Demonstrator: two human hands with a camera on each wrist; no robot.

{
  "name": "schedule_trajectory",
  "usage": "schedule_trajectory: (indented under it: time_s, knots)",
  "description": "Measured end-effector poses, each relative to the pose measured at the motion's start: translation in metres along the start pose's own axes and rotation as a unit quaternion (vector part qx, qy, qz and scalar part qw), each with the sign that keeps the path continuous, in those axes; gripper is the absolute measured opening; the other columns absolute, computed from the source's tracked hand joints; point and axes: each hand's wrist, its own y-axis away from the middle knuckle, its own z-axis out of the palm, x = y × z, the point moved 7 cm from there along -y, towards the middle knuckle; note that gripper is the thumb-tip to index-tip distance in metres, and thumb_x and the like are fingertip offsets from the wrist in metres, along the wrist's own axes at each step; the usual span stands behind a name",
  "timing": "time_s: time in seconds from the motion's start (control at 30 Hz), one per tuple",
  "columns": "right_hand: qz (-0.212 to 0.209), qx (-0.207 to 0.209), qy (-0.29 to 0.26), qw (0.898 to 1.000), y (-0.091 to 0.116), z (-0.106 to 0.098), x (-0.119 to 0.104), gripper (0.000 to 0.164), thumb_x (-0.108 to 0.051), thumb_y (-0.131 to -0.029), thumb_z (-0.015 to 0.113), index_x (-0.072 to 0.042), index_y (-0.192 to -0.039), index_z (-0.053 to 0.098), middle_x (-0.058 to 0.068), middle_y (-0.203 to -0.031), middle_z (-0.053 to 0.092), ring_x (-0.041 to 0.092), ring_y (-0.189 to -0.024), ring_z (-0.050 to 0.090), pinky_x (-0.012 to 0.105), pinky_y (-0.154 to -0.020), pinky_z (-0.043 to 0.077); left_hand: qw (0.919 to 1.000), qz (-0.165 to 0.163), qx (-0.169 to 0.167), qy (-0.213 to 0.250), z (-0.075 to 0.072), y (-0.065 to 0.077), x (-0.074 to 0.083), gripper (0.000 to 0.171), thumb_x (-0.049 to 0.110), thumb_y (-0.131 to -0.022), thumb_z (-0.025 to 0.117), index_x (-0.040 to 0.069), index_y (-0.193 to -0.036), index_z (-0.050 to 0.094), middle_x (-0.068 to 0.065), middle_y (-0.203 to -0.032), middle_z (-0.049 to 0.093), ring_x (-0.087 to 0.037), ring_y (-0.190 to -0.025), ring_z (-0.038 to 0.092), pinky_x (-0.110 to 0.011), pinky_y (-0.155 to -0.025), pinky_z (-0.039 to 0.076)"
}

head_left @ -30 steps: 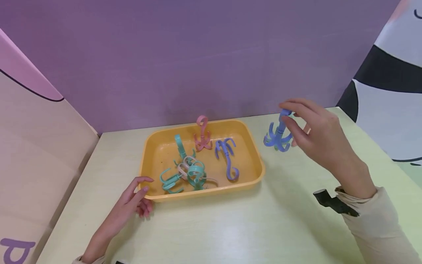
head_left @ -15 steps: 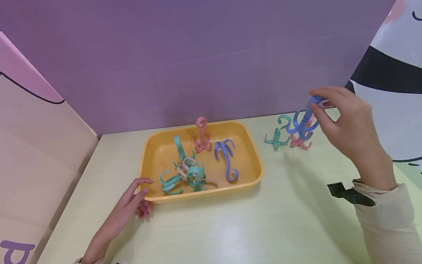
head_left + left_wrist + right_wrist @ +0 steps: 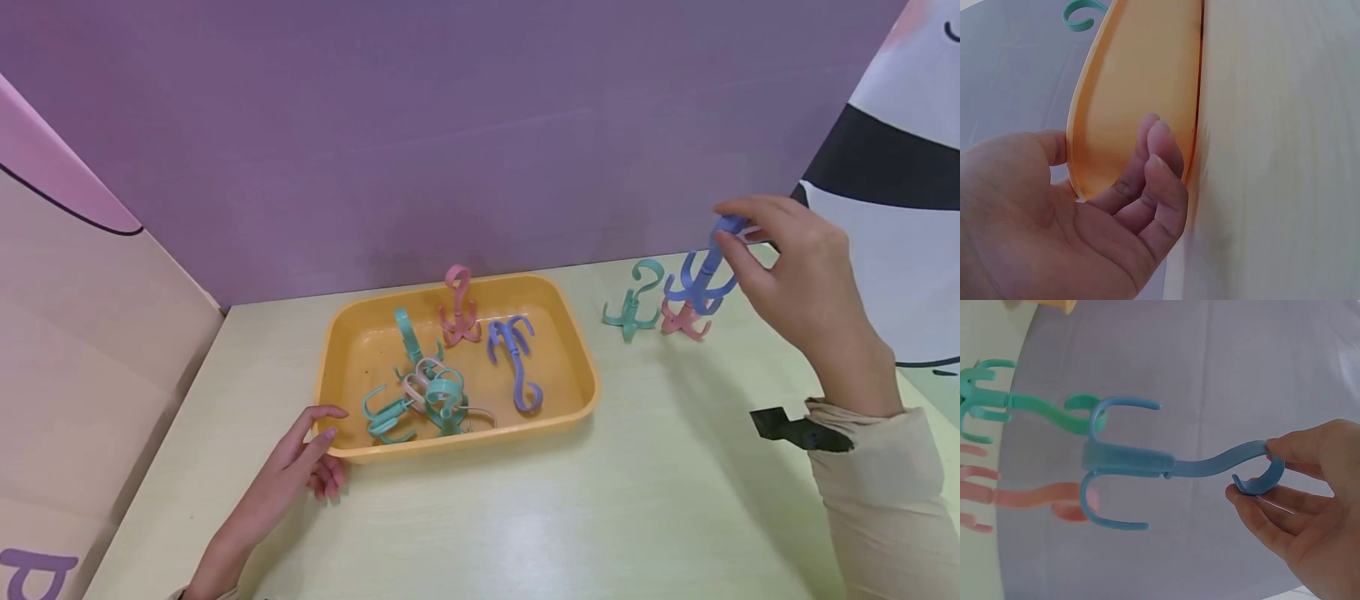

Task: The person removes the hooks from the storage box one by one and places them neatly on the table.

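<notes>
My right hand (image 3: pixel 798 275) pinches the curved top of a blue multi-prong hook (image 3: pixel 705 279) and holds it upright in the air. Its prongs overlap a pink hook (image 3: pixel 684 321) that stands on the table, with a green hook (image 3: pixel 632 315) to its left. In the right wrist view, thumb and fingers grip the blue hook (image 3: pixel 1129 459) at its bend. My left hand (image 3: pixel 300 458) holds the near left corner of the yellow tray (image 3: pixel 457 450). The left wrist view shows the thumb and a finger at the tray rim (image 3: pixel 1071 144), the other fingers curled outside.
Inside the tray lie several green hooks (image 3: pixel 390 417), partly tangled with a pale pink one (image 3: pixel 415 392). A pink hook (image 3: pixel 460 321) stands at the tray's back, and a purple-blue hook (image 3: pixel 517 367) lies at its right. A purple wall (image 3: pixel 450 150) rises behind the table (image 3: pixel 480 533).
My right hand has carried the blue hook to the right, uncovering the green and pink hooks on the table. The left hand and the tray have stayed in place.
</notes>
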Motion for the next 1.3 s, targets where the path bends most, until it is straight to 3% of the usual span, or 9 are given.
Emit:
schedule_trajectory:
  time_s: [0.33,0.4,0.47,0.57,0.87,1.0,1.1,1.3]
  knots:
    - [0.039,-0.062,-0.001,0.997,0.002,0.025,0.033,0.03,-0.01,-0.098,0.061,-0.003,-0.127,0.063,0.019,-0.123,0.064,0.037,-0.102,0.062,0.0,-0.082,0.027,1.0,0.003,0.002,-0.002,0.001,0.0,0.001,0.038,0.034,-0.11,0.038,0.01,-0.14,0.038,-0.018,-0.075,0.064,-0.033,-0.059,0.063,-0.037,-0.053,0.055]
    - [0.042,-0.073,0.0,0.996,0.003,0.031,0.036,0.03,-0.01,-0.098,0.061,-0.003,-0.127,0.063,0.019,-0.123,0.064,0.037,-0.103,0.061,0.01,-0.089,0.039,1.0,0.003,0.002,-0.003,0.001,0.001,0.001,0.038,0.033,-0.11,0.038,0.01,-0.14,0.038,-0.018,-0.074,0.064,-0.034,-0.059,0.063,-0.037,-0.053,0.055]
    - [0.043,-0.084,0.001,0.996,0.004,0.038,0.037,0.03,-0.011,-0.099,0.061,-0.003,-0.127,0.063,0.02,-0.123,0.064,0.037,-0.103,0.061,0.027,-0.094,0.048,1.0,0.003,0.003,-0.004,0.001,0.002,0.001,0.038,0.033,-0.11,0.038,0.01,-0.14,0.038,-0.018,-0.074,0.064,-0.034,-0.059,0.063,-0.037,-0.053,0.055]
    - [0.039,-0.104,-0.007,0.994,0.006,0.049,0.035,0.029,-0.011,-0.098,0.061,-0.002,-0.126,0.062,0.02,-0.12,0.064,0.038,-0.101,0.061,0.055,-0.089,0.048,1.0,0.0,0.007,-0.005,0.001,0.003,0.001,0.038,0.034,-0.11,0.038,0.011,-0.14,0.039,-0.018,-0.074,0.064,-0.033,-0.059,0.062,-0.037,-0.053,0.055]
    - [0.024,-0.195,-0.021,0.98,0.017,0.093,0.037,0.03,-0.009,-0.097,0.063,0.0,-0.125,0.061,0.021,-0.116,0.063,0.024,-0.07,0.07,0.034,-0.067,0.056,0.9997,-0.007,0.017,-0.015,0.003,0.006,0.003,0.038,0.037,-0.109,0.039,0.013,-0.139,0.041,-0.017,-0.074,0.064,-0.031,-0.059,0.062,-0.034,-0.054,0.053]
    - [0.013,-0.185,-0.028,0.982,0.019,0.096,0.033,0.028,-0.004,-0.095,0.064,0.001,-0.123,0.061,0.02,-0.116,0.063,0.03,-0.082,0.072,0.042,-0.074,0.058,0.9996,-0.008,0.018,-0.022,0.003,0.004,0.004,0.038,0.037,-0.109,0.039,0.014,-0.138,0.041,-0.016,-0.074,0.064,-0.03,-0.059,0.062,-0.034,-0.054,0.053]
    - [0.012,-0.172,-0.023,0.985,0.017,0.089,0.03,0.028,-0.004,-0.095,0.065,0.002,-0.122,0.062,0.021,-0.115,0.064,0.038,-0.095,0.068,0.056,-0.082,0.053,0.9995,-0.009,0.019,-0.023,0.003,0.003,0.004,0.037,0.037,-0.109,0.039,0.014,-0.138,0.042,-0.016,-0.073,0.064,-0.031,-0.059,0.063,-0.034,-0.054,0.053]
    - [0.006,-0.159,-0.024,0.987,0.014,0.084,0.019,0.028,-0.006,-0.095,0.065,0.002,-0.122,0.063,0.021,-0.117,0.064,0.038,-0.097,0.066,0.056,-0.083,0.052,0.9994,-0.012,0.021,-0.024,0.002,0.005,0.003,0.037,0.038,-0.109,0.039,0.014,-0.138,0.042,-0.016,-0.074,0.065,-0.031,-0.059,0.063,-0.034,-0.054,0.053]
